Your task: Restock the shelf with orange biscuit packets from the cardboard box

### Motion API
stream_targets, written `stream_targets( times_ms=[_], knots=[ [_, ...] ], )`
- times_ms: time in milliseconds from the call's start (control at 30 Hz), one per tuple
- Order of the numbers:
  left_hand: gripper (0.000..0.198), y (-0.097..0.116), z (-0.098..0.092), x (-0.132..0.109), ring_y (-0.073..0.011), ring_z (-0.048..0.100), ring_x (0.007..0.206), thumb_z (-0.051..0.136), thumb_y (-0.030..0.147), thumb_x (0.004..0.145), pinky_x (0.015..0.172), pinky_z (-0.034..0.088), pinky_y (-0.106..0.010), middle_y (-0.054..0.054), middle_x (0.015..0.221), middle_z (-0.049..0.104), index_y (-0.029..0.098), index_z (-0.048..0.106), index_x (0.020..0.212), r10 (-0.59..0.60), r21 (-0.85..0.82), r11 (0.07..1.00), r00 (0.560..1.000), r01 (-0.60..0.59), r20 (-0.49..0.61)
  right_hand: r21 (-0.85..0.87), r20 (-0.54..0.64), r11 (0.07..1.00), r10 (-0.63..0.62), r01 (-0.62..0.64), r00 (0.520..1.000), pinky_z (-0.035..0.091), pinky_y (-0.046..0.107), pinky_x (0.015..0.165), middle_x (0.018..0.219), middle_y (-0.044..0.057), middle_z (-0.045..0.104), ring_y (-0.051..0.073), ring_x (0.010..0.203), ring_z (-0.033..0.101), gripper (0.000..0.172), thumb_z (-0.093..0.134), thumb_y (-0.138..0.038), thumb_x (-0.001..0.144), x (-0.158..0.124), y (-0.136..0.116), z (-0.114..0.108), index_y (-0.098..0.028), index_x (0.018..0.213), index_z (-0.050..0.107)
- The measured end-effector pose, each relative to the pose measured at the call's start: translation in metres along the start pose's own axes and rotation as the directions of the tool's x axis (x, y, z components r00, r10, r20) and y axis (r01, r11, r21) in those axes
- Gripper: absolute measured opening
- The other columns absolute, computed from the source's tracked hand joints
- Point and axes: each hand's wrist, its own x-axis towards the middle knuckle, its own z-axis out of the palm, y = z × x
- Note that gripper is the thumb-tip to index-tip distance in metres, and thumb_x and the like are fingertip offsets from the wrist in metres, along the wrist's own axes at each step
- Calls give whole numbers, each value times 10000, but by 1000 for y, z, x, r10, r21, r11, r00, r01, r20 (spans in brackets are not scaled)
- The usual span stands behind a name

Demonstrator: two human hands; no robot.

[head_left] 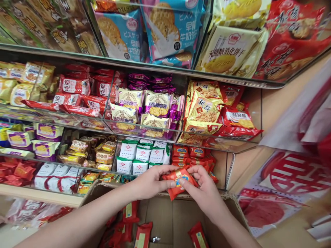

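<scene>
Between my two hands is a small red snack packet [176,189] with a gold and blue print, held above an open cardboard box [161,224]. My left hand [150,181] pinches its left end, thumb on the front. From the other side, my right hand [204,186] grips the right end, thumb also on the front. Some fingertips are hidden behind the packet. Inside the box lie several loose red packets [143,234]. Just behind my hands, a lower shelf compartment holds matching red packets [179,151].
Stepped shelves with clear dividers carry white-green packets [139,167], cream and purple biscuit packets [157,103], and yellow packets [204,106]. Large blue biscuit bags [173,31] stand above, behind a projecting shelf edge. Red and white hanging goods [297,175] are at the right.
</scene>
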Motion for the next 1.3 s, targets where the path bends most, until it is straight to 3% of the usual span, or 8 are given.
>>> stream_targets(
  times_ms=[233,400,533,633,733,867,967,1300],
  knots=[
    [420,-9,-1,-3,-74,504,583,650,365,685,563,397,-215,33,676,536,142,482,998,-18,-79,997,978,2,-209,174,56,979,96,-105,994,456,339,786,960,37,609,173,873,588,607,647,-319,679,4,-10,-10,-235,1184,322],
    [384,-8,-5,-3,-100,577,655,596,426,718,576,423,-223,-22,812,588,162,487,975,-174,-172,975,967,142,-186,286,-144,946,198,-151,970,471,312,732,876,18,633,166,792,610,525,729,-334,558,20,-9,-26,-213,985,449],
    [432,-8,-3,0,-123,599,700,599,425,716,548,418,-207,-12,799,586,191,475,1057,-165,-71,985,977,156,-136,296,23,922,254,-249,967,469,282,697,847,14,648,147,759,615,481,743,-292,539,25,-9,-20,-198,926,473],
    [358,-8,-1,1,-107,589,629,609,422,705,489,371,-175,-3,726,580,147,518,915,-161,9,987,982,163,-103,147,136,969,177,-197,975,464,281,693,825,20,658,142,734,614,425,711,-324,588,28,-7,-15,-181,928,500],
    [324,-9,1,0,-81,561,565,608,412,704,459,338,-163,3,685,576,129,524,837,-173,33,983,975,179,-137,-196,42,977,99,-89,994,459,271,639,801,44,660,155,717,611,311,560,-440,715,43,-4,-24,-170,868,560],
    [297,-12,2,-4,-66,536,529,607,381,712,465,355,-169,7,682,571,124,527,839,-141,19,989,974,147,-177,-643,-155,761,-13,-91,988,431,312,654,778,88,665,220,765,610,344,457,-481,757,77,1,-42,-179,735,620],
    [301,-13,2,-5,-71,540,537,601,377,720,473,364,-172,3,684,580,128,521,870,-112,9,993,975,116,-191,-723,-165,680,-2,-120,986,413,357,677,757,117,660,283,795,602,398,500,-556,696,97,2,-42,-182,651,626],
    [356,-18,3,-5,-75,525,548,645,405,671,512,402,-192,-2,699,590,126,541,865,-69,-14,998,976,68,-209,-819,-232,546,-33,-177,972,416,373,824,1142,153,566,316,1041,525,539,625,-488,635,112,1,-17,-152,1055,586]
  ],
)
